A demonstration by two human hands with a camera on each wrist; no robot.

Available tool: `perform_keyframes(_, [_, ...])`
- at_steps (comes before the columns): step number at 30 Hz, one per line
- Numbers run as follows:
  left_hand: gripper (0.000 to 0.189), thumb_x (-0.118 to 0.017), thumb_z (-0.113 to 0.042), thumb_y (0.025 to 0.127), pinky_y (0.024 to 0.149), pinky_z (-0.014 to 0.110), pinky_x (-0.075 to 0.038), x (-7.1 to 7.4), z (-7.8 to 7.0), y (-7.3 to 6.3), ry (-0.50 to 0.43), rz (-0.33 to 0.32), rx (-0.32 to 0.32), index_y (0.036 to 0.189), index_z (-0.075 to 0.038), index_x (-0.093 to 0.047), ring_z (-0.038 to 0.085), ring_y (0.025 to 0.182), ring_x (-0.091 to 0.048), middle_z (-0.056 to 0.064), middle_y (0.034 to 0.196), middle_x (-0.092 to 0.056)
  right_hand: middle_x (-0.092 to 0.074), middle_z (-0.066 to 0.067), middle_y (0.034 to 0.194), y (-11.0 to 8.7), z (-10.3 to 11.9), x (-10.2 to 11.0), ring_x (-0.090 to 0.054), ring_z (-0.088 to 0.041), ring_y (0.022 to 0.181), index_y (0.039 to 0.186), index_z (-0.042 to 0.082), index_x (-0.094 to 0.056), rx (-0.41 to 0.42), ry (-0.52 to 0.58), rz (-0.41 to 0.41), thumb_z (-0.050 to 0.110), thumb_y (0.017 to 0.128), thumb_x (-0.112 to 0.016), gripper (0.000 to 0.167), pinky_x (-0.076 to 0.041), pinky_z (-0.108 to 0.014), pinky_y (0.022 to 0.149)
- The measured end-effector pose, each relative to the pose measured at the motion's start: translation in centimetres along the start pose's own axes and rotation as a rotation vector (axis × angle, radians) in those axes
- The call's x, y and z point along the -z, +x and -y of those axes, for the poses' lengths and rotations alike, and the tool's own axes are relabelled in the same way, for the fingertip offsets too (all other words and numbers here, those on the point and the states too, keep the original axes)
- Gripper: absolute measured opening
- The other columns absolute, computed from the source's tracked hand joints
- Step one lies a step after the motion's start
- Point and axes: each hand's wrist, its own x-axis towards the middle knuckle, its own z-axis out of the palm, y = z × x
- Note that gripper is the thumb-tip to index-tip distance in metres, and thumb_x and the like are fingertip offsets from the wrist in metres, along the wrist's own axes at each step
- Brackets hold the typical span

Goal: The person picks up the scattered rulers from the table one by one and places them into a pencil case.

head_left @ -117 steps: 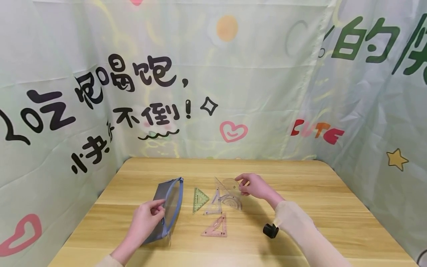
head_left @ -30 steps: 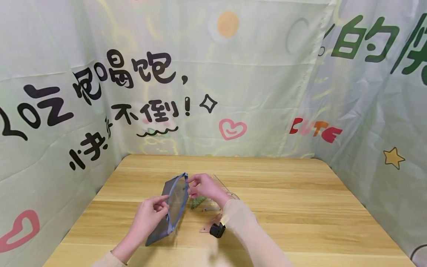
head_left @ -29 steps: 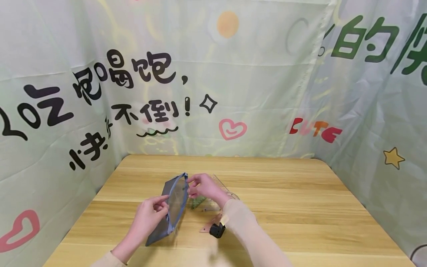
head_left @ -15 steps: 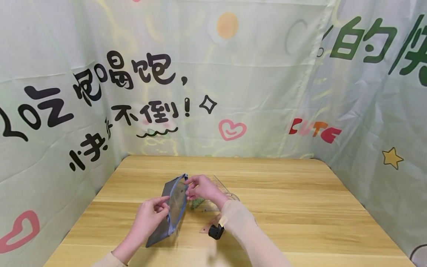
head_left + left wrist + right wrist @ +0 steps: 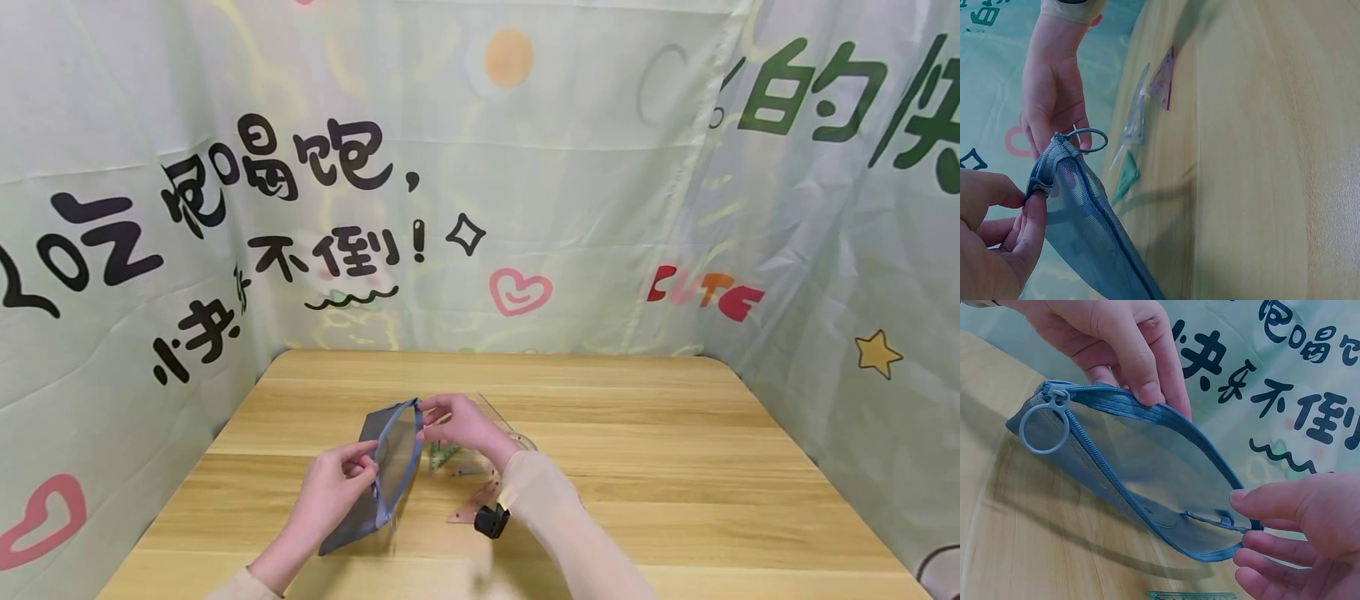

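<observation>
A blue-grey mesh zipper pouch (image 5: 397,454) stands tilted on the table with its mouth spread. My left hand (image 5: 330,483) pinches its near rim between thumb and fingers. At the far rim, my right hand (image 5: 468,429) has its thumb on one side of the zipper edge and fingertips on the other. A ring pull (image 5: 1044,428) hangs from the zipper's end in the right wrist view. Partly hidden behind the right hand and sleeve lie a green set square (image 5: 442,454), a pink set square (image 5: 465,508) and clear drawing pieces, including a protractor (image 5: 525,442).
The wooden table (image 5: 637,467) extends to the right and back, with printed cloth walls (image 5: 585,208) close around its far and side edges. A small black camera (image 5: 491,521) is strapped at the right wrist and hangs over the pink set square.
The right hand has come left from the set squares to the pouch with a clear round protractor, which no longer shows in its fingers. The pouch has tipped slightly left since half a second ago.
</observation>
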Motion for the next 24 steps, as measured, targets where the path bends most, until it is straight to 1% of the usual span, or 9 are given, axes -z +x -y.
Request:
perform_keyframes(3, [0.035,-0.065,0.004,0.083,0.053,0.016,-0.052,0.0,0.0,0.0,-0.002,0.001,0.001,0.117,0.006,-0.069,0.003,0.064,-0.060,0.006,0.079,-0.068,-0.064,-0.024,0.122,0.0,-0.1,0.2,-0.068,-0.020,0.088,0.136,0.002,-0.057,0.001,-0.010,-0.001,0.012,0.088,-0.072,0.051,-0.059,-0.052,0.085])
perform_keyframes(5, [0.035,-0.065,0.004,0.083,0.054,0.016,-0.052,0.0,0.0,0.0,-0.002,0.001,0.002,0.117,0.006,-0.069,0.003,0.064,-0.060,0.006,0.079,-0.069,-0.065,-0.022,0.122,0.0,-0.1,0.3,-0.068,-0.018,0.090,0.136,0.004,-0.057,-0.002,-0.014,-0.001,0.014,0.088,-0.073,0.052,-0.059,-0.051,0.086])
perform_keyframes(9, [0.035,-0.065,0.004,0.083,0.054,0.016,-0.052,0.0,0.0,0.0,-0.006,0.002,0.003,0.117,0.006,-0.068,0.003,0.063,-0.060,0.007,0.080,-0.069,-0.065,-0.019,0.121,-0.1,-0.2,0.6,-0.068,-0.022,0.095,0.137,0.005,-0.057,0.003,-0.014,0.001,0.016,0.088,-0.073,0.052,-0.059,-0.052,0.088])
perform_keyframes(14, [0.036,-0.064,0.004,0.082,0.054,0.016,-0.052,0.0,0.0,0.0,-0.006,0.003,0.006,0.118,0.007,-0.068,0.004,0.063,-0.060,0.007,0.080,-0.069,-0.064,-0.019,0.124,-0.3,-0.2,1.0,-0.068,-0.025,0.101,0.138,0.005,-0.056,0.010,-0.014,0.008,0.015,0.090,-0.071,0.051,-0.058,-0.052,0.091])
perform_keyframes(18, [0.037,-0.064,0.003,0.081,0.054,0.016,-0.053,0.1,-0.1,0.0,0.000,-0.001,0.022,0.118,0.006,-0.068,0.004,0.062,-0.060,0.005,0.079,-0.068,-0.064,-0.021,0.125,-0.4,-0.3,1.2,-0.068,-0.026,0.103,0.137,0.006,-0.057,0.013,-0.036,-0.001,0.015,0.090,-0.071,0.049,-0.061,-0.042,0.087])
perform_keyframes(21, [0.037,-0.064,0.003,0.081,0.054,0.016,-0.052,0.1,-0.2,0.0,0.004,-0.001,0.020,0.118,0.006,-0.068,0.004,0.062,-0.060,0.004,0.079,-0.068,-0.063,-0.023,0.125,-0.5,-0.5,1.4,-0.068,-0.027,0.105,0.136,0.006,-0.058,0.023,-0.041,-0.009,0.014,0.090,-0.070,0.048,-0.061,-0.034,0.083])
perform_keyframes(24, [0.036,-0.064,0.003,0.082,0.054,0.016,-0.052,0.1,-0.3,0.0,0.006,0.001,0.013,0.118,0.006,-0.068,0.004,0.062,-0.061,0.004,0.079,-0.068,-0.064,-0.023,0.124,-0.6,-0.7,1.6,-0.068,-0.028,0.105,0.135,0.007,-0.058,0.029,-0.037,-0.018,0.013,0.090,-0.070,0.047,-0.061,-0.033,0.083])
